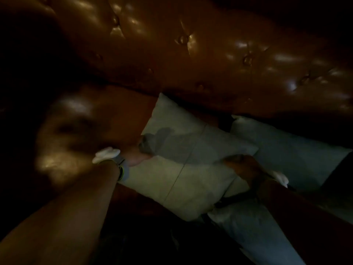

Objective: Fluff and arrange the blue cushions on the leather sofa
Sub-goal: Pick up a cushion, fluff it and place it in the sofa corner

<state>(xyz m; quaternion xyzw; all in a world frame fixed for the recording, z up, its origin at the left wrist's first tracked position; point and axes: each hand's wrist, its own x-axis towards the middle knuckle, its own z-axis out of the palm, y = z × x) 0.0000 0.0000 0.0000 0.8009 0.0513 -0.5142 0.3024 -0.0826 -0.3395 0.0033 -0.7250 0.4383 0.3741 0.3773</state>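
The left hand (136, 154) grips the left edge of the near cushion (183, 155), and the right hand (242, 167) clamps its right edge. The cushion lies on the sofa (172, 44) seat. A 2nd cushion (290, 150) sits just beside it, against the tufted backrest.

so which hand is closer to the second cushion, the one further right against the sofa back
Right. The right hand grips the near cushion at its right edge, just beside the second cushion. The left hand is at the near cushion's opposite, left edge.
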